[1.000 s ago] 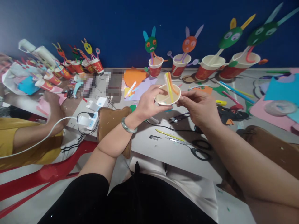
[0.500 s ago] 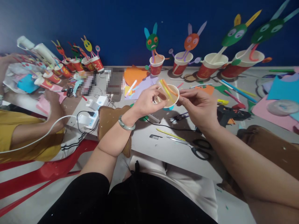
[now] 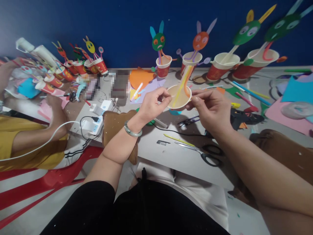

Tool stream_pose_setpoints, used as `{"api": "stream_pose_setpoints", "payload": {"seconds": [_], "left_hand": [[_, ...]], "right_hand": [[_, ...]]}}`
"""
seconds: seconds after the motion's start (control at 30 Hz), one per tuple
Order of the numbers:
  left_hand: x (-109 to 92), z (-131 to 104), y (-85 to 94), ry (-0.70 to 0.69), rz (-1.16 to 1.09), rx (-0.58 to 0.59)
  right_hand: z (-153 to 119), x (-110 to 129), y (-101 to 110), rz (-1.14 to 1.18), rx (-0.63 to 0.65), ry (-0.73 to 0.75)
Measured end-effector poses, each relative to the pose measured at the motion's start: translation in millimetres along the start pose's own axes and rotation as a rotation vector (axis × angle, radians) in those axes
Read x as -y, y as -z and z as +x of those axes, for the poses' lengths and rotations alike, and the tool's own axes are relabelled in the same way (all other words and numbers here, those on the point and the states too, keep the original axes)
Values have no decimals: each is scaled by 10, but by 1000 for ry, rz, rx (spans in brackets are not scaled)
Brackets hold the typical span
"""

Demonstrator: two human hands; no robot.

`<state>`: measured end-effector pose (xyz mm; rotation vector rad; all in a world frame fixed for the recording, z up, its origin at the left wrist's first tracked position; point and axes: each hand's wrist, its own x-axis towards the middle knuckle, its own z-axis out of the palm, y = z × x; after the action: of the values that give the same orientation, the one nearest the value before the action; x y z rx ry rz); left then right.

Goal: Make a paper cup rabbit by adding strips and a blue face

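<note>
Above the table, a paper cup [image 3: 175,94] is held between my two hands, its open mouth tilted toward me. My left hand [image 3: 153,103] pinches the cup's left rim between thumb and fingers. At the right side of the cup, my right hand [image 3: 212,107] is closed, thumb against fingers, on the rim; whether a small piece is also between those fingertips is hidden. Yellow and orange strips [image 3: 186,79] stand inside the cup and rise past its far rim. Below lie black-handled scissors [image 3: 210,160], a yellow pencil-like stick [image 3: 179,140] and a small clip-like piece [image 3: 163,142].
Finished-looking cup figures, such as an orange-faced one [image 3: 201,41], line the blue wall. A black glue gun [image 3: 244,118] lies at right, near coloured paper [image 3: 298,91]. Left are a power strip [image 3: 97,122] with cables and another person's arm [image 3: 41,138].
The strips have swung from lying across the cup to standing up over its far rim. The cup's mouth has turned toward me, and my left fingers have shifted to its rim.
</note>
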<state>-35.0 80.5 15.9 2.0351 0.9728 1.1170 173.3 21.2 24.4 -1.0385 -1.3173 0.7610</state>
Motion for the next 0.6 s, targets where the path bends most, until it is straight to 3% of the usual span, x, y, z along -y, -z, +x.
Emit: {"api": "stream_pose_setpoints", "payload": {"seconds": [0.13,0.33,0.6], "left_hand": [[41,4,-23,67,-52,-41],[15,-34,-81,62,-51,-9],[-95,-125,-165,-96,147,48]], "right_hand": [[-25,-3,-6,24,4,33],[5,10,7,12,-26,-67],[42,-5,67,-93,57,-170]]}}
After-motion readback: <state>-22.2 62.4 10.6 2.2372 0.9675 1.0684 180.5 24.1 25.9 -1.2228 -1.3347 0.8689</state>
